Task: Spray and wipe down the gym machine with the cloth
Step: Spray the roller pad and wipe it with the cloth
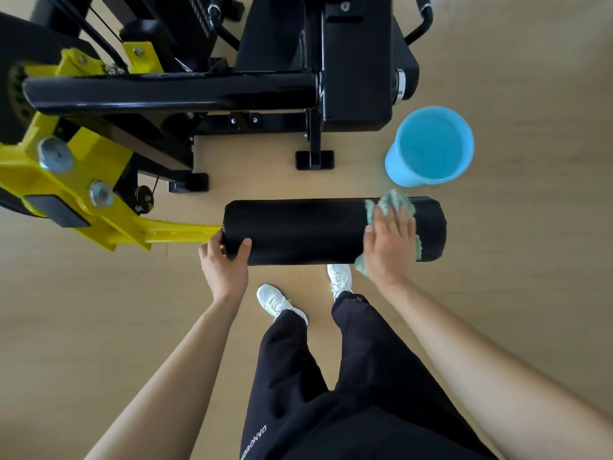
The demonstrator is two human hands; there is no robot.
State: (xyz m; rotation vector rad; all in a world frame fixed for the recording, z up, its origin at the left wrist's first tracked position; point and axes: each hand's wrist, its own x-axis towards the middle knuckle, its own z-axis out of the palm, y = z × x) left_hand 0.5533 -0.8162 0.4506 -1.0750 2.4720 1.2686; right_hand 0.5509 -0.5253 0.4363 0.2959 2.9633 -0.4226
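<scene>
A black padded roller point(308, 230) lies horizontally in front of me, fixed to the yellow arm point(99, 207) of the black gym machine point(351, 61). My left hand point(224, 263) grips the roller's left end, thumb on top. My right hand point(391, 242) lies flat on a green fluffy cloth point(393, 202) pressed against the roller's right part. The cloth sticks out above and below my palm. No spray bottle shows in the view.
A light blue bucket point(431, 147) stands on the wooden floor just beyond the roller's right end. The machine's black feet point(315, 159) rest on the floor behind the roller. My white shoes point(275, 300) are right under the roller.
</scene>
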